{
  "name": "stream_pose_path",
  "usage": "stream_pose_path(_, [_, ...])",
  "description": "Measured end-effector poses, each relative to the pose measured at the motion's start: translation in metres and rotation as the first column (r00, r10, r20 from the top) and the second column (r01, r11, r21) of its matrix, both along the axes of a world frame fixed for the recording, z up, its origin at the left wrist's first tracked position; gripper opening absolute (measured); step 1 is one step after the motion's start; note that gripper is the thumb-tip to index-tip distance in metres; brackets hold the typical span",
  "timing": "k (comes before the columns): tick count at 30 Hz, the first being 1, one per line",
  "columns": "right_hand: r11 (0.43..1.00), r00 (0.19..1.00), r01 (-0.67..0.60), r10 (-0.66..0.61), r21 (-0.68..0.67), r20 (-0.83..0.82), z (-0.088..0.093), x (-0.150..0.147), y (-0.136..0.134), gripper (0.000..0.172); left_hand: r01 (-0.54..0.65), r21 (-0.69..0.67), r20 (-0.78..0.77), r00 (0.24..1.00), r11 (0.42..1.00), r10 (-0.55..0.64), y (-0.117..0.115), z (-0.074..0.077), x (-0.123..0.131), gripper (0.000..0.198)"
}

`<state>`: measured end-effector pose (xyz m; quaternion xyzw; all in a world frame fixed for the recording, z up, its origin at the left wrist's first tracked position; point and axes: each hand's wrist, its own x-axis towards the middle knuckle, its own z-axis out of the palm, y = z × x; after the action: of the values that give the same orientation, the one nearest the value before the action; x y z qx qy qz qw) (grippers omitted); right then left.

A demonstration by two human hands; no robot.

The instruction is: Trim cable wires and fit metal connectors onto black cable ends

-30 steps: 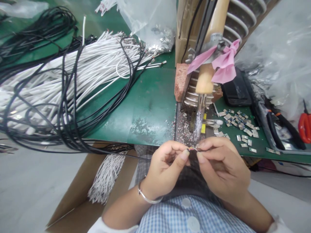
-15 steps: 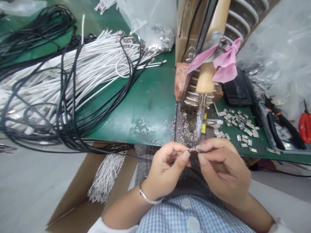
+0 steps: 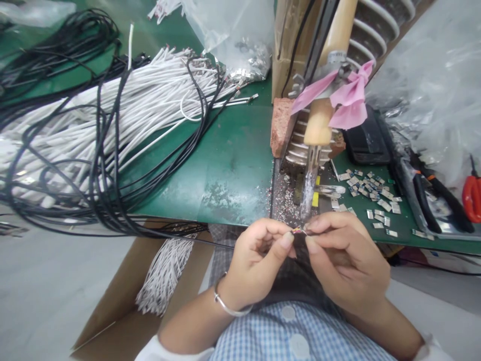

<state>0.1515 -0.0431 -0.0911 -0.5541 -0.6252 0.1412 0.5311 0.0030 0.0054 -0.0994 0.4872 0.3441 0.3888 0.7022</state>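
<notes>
A green table [image 3: 240, 150] spans the view, its place hardly changed from half a second ago. On it lies a heap of white cables [image 3: 150, 98], unmoved, with black cables [image 3: 139, 230] looped over it. A wooden-handled iron [image 3: 318, 120] likewise stays put, pointing toward the person. The left hand [image 3: 259, 263] keeps pinching coloured wires [image 3: 296, 231] between thumb and forefinger, just beyond the table edge. The right hand [image 3: 347, 263] holds thumb and forefinger close around their far ends; whether they grip, I cannot tell. Small boards [image 3: 364, 186] lie scattered, unchanged.
</notes>
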Motion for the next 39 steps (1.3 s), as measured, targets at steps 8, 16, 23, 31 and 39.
stream_pose_path(8, [1.0, 1.0, -0.001, 0.001, -0.018, -0.008, 0.003, 0.0, 0.0, 0.019, 0.005, -0.006, 0.0, 1.0, 1.0, -0.005, 0.001, 0.002, 0.0, 0.019])
stream_pose_path(16, [0.998, 0.999, 0.038, -0.039, -0.039, -0.021, 0.0, 0.003, -0.004, 0.018, 0.037, -0.013, -0.018, 0.999, 0.999, -0.037, -0.002, -0.001, 0.001, 0.017])
stream_pose_path(23, [0.997, 1.0, 0.028, -0.028, -0.067, -0.006, 0.0, 0.002, -0.006, 0.018, 0.036, -0.025, -0.012, 0.999, 0.999, -0.036, -0.004, -0.005, -0.001, 0.015])
stream_pose_path(31, [0.998, 0.999, -0.031, 0.031, -0.053, 0.006, 0.0, 0.004, -0.009, 0.02, 0.029, 0.005, -0.003, 1.0, 1.0, -0.029, -0.003, -0.005, -0.003, 0.014])
stream_pose_path(39, [0.999, 1.0, -0.028, 0.028, -0.046, -0.006, 0.0, 0.002, -0.01, 0.02, 0.01, 0.043, -0.066, 0.998, 0.999, -0.008, -0.007, -0.008, -0.005, 0.017])
